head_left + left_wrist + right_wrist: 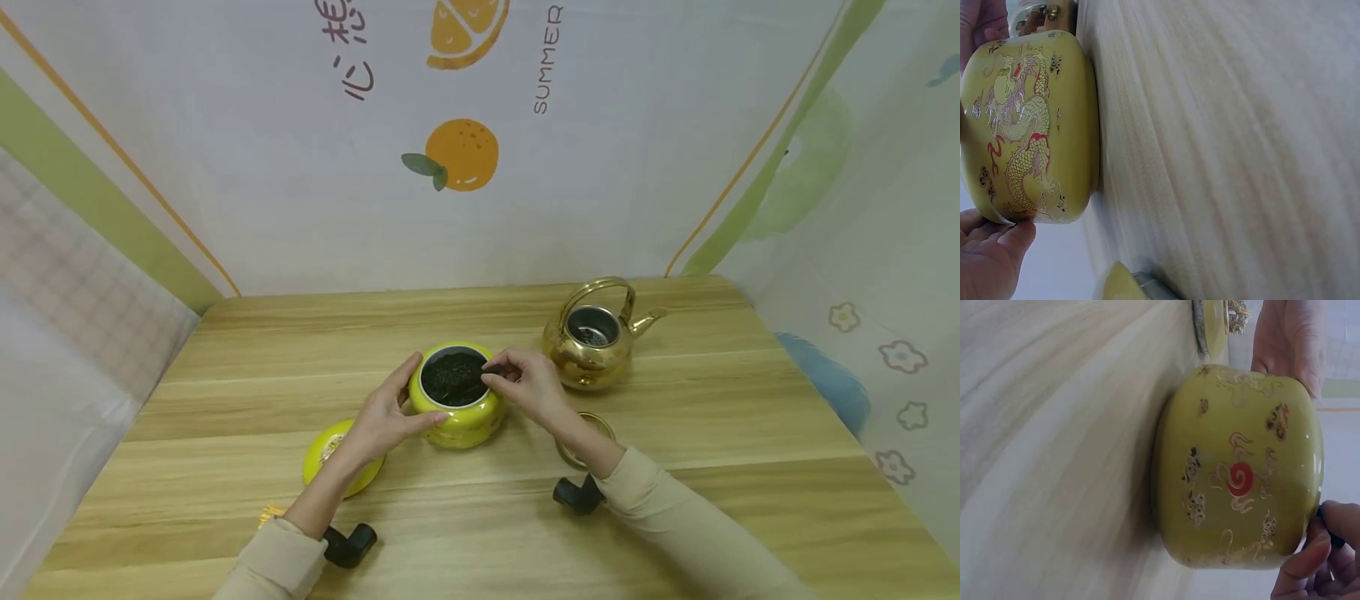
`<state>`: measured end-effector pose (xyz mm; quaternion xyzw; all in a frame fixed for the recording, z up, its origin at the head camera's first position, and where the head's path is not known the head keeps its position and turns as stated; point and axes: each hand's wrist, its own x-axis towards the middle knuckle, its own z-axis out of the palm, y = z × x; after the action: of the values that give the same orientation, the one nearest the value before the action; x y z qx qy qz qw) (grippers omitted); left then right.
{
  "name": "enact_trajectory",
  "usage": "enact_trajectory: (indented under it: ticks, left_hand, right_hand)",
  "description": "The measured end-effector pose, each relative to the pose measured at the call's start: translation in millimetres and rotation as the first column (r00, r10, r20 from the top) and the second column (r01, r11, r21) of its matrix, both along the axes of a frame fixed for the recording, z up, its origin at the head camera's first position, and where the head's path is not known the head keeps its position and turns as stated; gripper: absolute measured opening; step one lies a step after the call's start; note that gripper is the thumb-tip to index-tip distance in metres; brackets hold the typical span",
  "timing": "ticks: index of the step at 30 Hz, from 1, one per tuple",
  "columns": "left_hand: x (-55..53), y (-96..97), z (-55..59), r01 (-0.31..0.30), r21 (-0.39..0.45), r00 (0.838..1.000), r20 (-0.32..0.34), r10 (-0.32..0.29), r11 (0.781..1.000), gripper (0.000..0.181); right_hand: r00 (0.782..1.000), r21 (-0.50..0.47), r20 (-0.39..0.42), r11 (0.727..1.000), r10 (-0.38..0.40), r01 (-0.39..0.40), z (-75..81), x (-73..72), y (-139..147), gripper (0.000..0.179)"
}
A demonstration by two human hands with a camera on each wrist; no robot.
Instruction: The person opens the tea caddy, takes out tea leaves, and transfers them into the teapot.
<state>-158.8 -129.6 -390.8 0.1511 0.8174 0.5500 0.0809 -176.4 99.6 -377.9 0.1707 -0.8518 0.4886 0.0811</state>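
A round yellow jar (461, 429) with a dragon pattern stands uncovered on the wooden table. Dark loose tea leaves (450, 375) fill much of it. My left hand (386, 417) grips the jar from the left, thumb across its near side and fingers round the far side. At the right rim, my right hand (528, 385) pinches a slim dark scoop (489, 372) between thumb and fingers; its lower end blends into the leaves. In the right wrist view only a short piece of the scoop (1333, 532) shows between the fingertips.
Right of the jar stands a gold kettle (581, 367), lidless, with dark bits inside. A gold kettle lid (570, 454) lies partly under my right forearm. The jar's yellow lid (318, 458) lies behind my left forearm, near a yellow tassel (268, 512). A printed cloth (337, 208) hangs behind.
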Motion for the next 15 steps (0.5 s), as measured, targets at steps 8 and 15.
enact_trajectory:
  ticks: [8,15]
  left_hand:
    - [0.4,0.7,3.0,0.001,-0.010,1.000,0.003,0.000,1.000,0.095]
    - [0.4,1.7,3.3,-0.001,-0.011,1.000,0.008,0.001,1.000,0.096]
  right_hand:
    - [0.999,0.059,-0.014,0.997,0.041,-0.041,1.9,-3.4,1.6,0.008]
    - [0.999,0.063,0.002,0.997,0.036,-0.036,1.1,-4.4,1.9,0.008]
